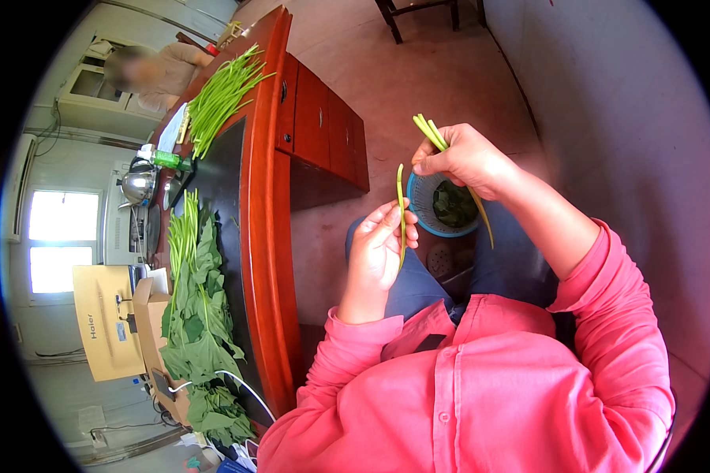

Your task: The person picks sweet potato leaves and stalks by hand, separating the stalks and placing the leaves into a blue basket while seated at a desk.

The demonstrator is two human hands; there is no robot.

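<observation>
Between the thumb and fingers of my left hand is a single green stalk, held upright. My right hand grips a small bunch of green stalks; their cut ends stick out above the fist and a thin, yellowish end hangs below it. Under my right hand, between my knees, a blue plastic basket holds dark green leaves. The two hands are apart, with a gap between the single stalk and the bunch.
To the left stands a red wooden desk. On it lie bare green stalks, leafy stems, a green bottle, a metal kettle and an open cardboard box. A person sits across the desk. A white wall rises at right.
</observation>
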